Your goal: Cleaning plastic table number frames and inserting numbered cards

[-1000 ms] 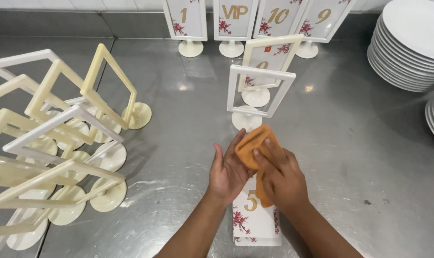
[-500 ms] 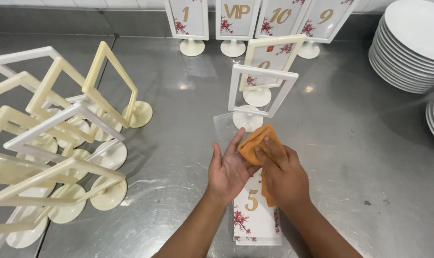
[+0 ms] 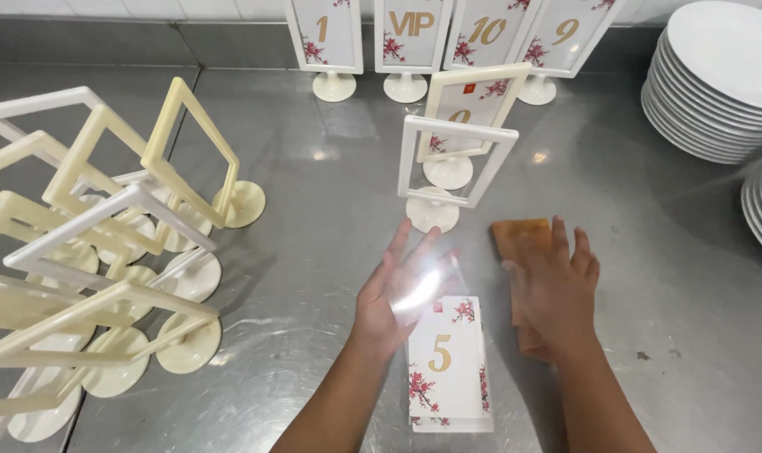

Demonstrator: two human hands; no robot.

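Observation:
My left hand is lifted a little above the steel counter with its fingers spread. A clear plastic sheet rests on them and catches the light. My right hand lies flat on an orange cloth and presses it to the counter, right of the sheet. Just below both hands lies a stack of white cards with pink blossom print and a gold numeral. Beyond my left fingertips stands an empty white frame stand on its round foot.
A heap of empty cream and white frame stands fills the left side. A cream stand with a card and a row of filled stands stand at the back. Stacked white plates sit at the right.
Both hands were together rubbing the clear sheet with the cloth. Now they have parted: the right hand has carried the cloth right onto the counter, while the left keeps the sheet.

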